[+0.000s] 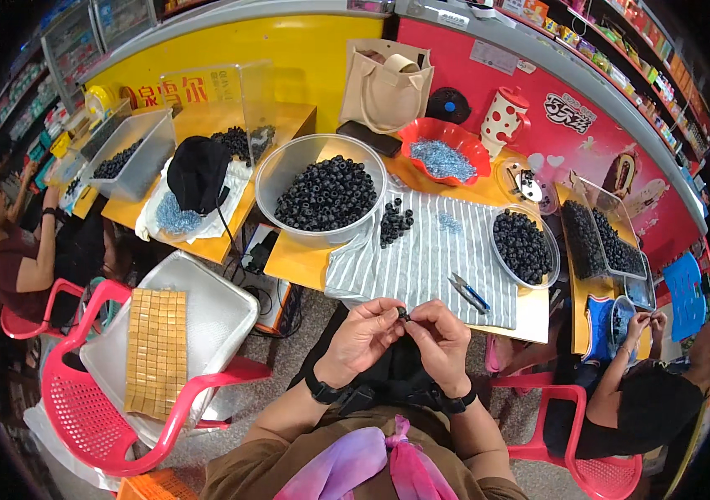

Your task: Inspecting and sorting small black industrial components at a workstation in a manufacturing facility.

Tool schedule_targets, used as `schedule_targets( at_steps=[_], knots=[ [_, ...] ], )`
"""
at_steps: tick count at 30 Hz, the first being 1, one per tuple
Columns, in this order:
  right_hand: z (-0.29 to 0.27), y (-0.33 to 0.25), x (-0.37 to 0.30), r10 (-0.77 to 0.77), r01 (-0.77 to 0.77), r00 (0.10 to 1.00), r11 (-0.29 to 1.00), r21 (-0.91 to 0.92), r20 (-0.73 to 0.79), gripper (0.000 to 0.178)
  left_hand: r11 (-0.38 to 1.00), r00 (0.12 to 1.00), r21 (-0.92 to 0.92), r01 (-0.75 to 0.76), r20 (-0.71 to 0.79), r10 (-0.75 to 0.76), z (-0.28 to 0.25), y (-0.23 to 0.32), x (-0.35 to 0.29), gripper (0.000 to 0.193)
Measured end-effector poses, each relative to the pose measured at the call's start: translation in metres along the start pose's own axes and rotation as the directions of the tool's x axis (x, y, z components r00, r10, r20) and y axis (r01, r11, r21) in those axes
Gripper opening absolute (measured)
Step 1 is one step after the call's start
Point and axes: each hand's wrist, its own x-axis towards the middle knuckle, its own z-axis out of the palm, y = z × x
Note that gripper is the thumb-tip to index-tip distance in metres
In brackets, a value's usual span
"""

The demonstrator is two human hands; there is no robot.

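Observation:
My left hand point(360, 340) and my right hand point(441, 345) meet in front of the table's near edge. Fingertips of both pinch a small round black plastic part point(403, 314), mostly covered by the fingers. Just beyond lies a grey-and-white striped cloth point(430, 275), with blue-handled pliers point(469, 293) on it. Farther up the cloth are a loose pile of black parts point(396, 223) and a little heap of small clear bluish pieces point(450, 223). A large clear bowl point(265, 196) of black parts stands to the left, a smaller clear tub point(553, 267) of them to the right.
A red scalloped dish point(483, 171) of bluish pieces, a beige tote bag point(384, 92) and a polka-dot tumbler point(503, 121) stand at the back. A pink chair point(92, 408) is at left. People point(21, 258) sit left and right point(647, 400), handling small things.

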Motion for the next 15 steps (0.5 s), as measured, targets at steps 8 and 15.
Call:
schedule_targets(
  at_steps=[8,15],
  knots=[
    [-0.006,-0.007,-0.004,-0.218,0.211,0.976,0.949,-0.233,-0.004,0.015,0.991,1.0,0.137,0.005,-0.022,-0.002,0.013,-0.004,-0.004,0.017],
    [-0.01,-0.006,-0.007,-0.191,0.189,0.982,0.965,-0.181,0.006,0.019,0.977,0.995,0.206,-0.061,0.086,0.044,0.009,-0.003,-0.004,0.018]
  ],
)
